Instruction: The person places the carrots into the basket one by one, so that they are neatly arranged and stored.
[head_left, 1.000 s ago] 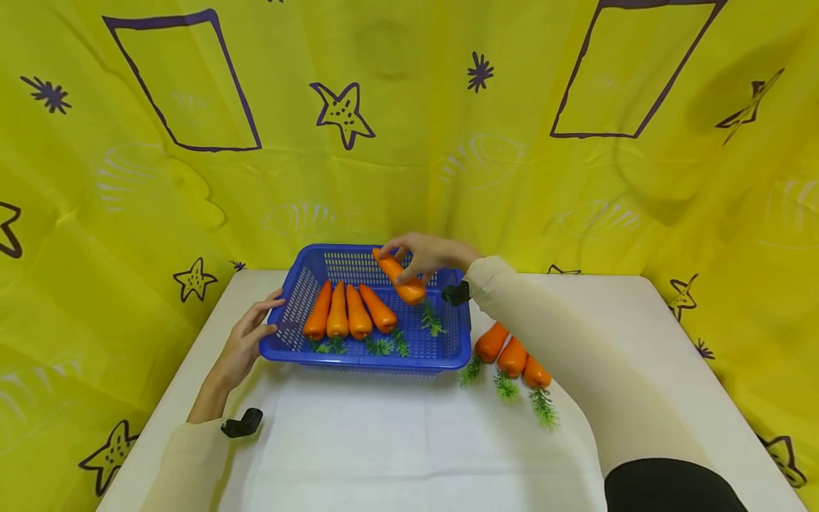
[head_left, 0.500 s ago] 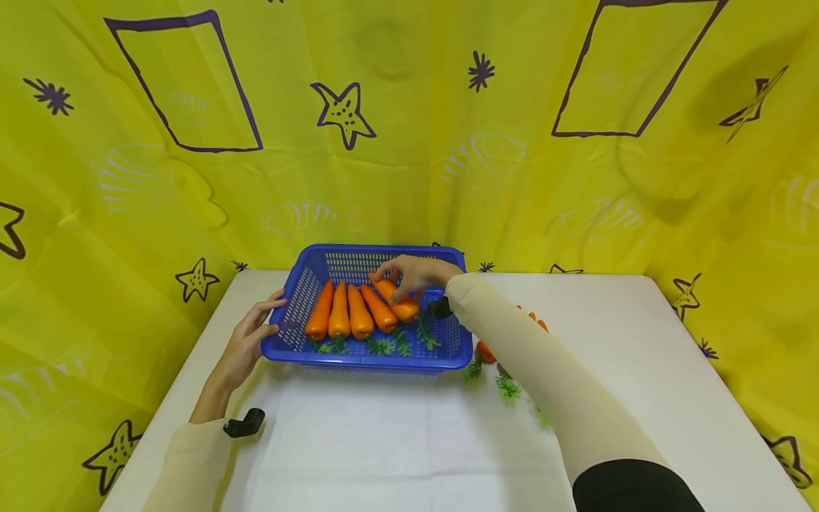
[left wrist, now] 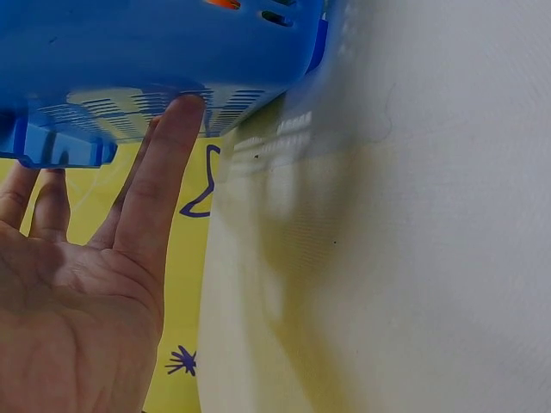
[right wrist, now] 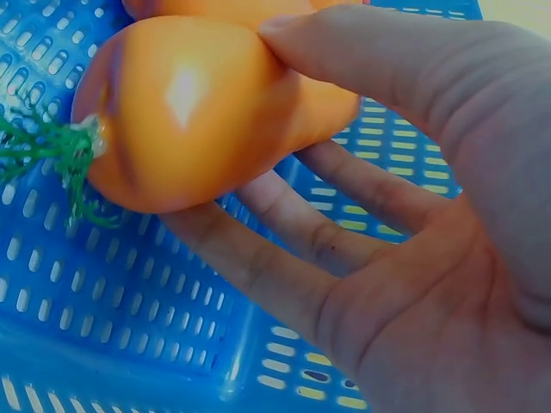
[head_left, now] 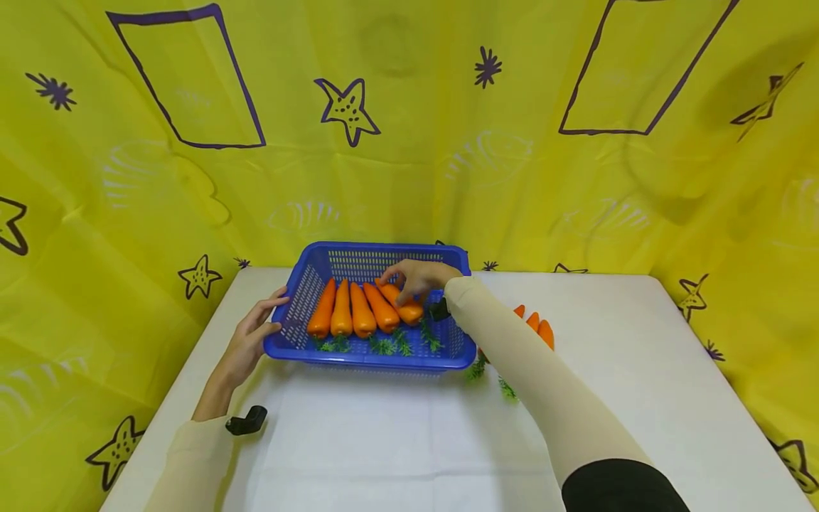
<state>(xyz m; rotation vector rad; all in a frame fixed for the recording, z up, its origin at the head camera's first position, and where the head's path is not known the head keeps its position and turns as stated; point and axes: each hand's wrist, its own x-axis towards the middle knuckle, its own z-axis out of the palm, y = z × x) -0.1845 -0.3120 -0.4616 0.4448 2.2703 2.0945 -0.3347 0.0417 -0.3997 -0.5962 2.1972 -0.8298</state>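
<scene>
In the head view my right hand [head_left: 419,277] is inside the blue plastic basket [head_left: 365,360], on an orange carrot [head_left: 409,313] with a green leafy top. The right wrist view shows thumb and fingers around this carrot [right wrist: 189,112], low over the basket's slotted floor. To its left, several more carrots [head_left: 342,313] lie side by side, tips to the back and green tops to the front. My left hand [head_left: 246,341] rests against the basket's left side. In the left wrist view its long fingers [left wrist: 159,189] are nearly straight and touch the outer wall.
On the white table [head_left: 384,441], right of the basket, lie three carrots [head_left: 534,323], partly hidden by my right sleeve [head_left: 531,377]. A yellow patterned curtain [head_left: 397,178] hangs around the back and sides.
My right hand has lowered the carrot into the basket, beside the row, and hardly moved in the last half second. My left hand has stayed at the basket's side.
</scene>
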